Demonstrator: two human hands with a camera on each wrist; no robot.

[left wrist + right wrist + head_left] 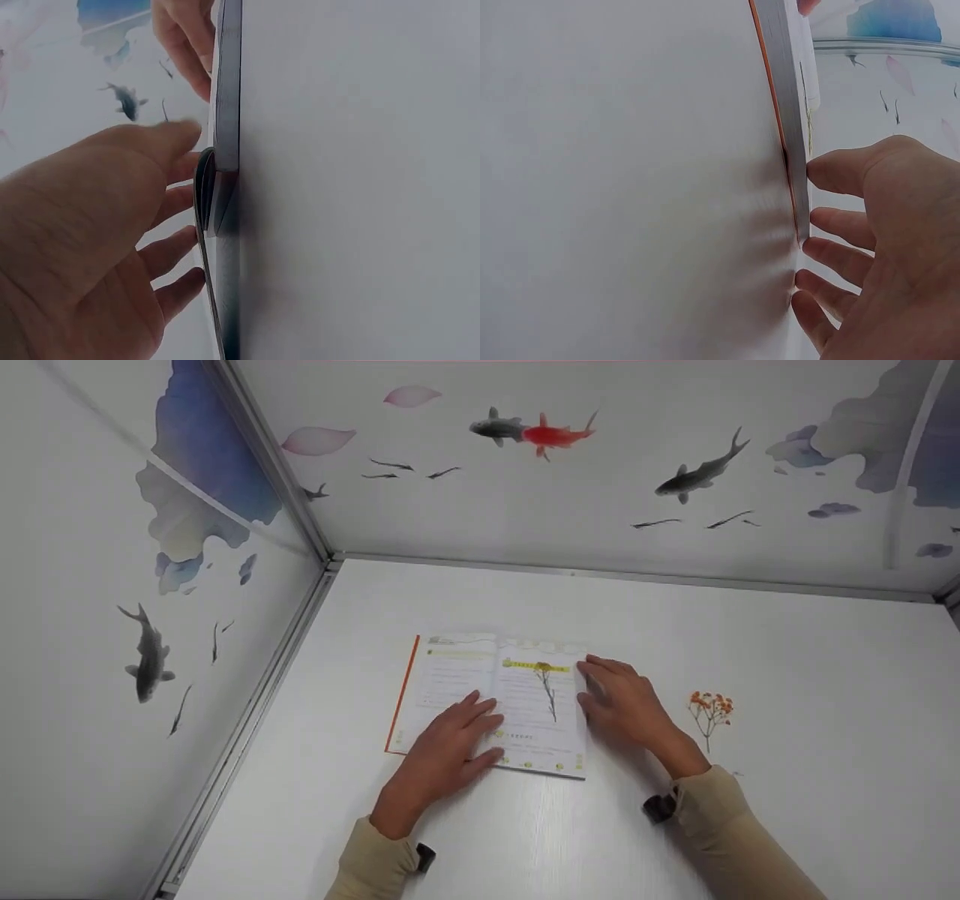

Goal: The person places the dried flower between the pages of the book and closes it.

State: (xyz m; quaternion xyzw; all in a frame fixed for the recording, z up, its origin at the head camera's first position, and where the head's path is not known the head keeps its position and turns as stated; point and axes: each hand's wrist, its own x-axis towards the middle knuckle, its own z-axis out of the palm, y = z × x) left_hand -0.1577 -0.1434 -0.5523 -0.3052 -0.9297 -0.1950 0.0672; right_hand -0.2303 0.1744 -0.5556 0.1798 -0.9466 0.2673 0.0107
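On the white desk (450,592), an open book (457,675) lies flat, a thin-stemmed yellow flower (548,691) on its right page. The left hand (448,741) rests at the book's 8 o'clock, the right hand (626,701) touches its edge at 3 o'clock; each grip is apart, fingers spread. Only the head view shows the branching orange sprig (709,708), farther out at 3 o'clock. The right wrist view exposes the thick grey page block (788,97) over an orange cover (771,82).

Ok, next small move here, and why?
Probably lift the left page slowly over the yellow flower with the left hand. The flower lies on the right page, the left hand is mostly over the left page, and the right hand sits at the book's right edge, placed to steady it.
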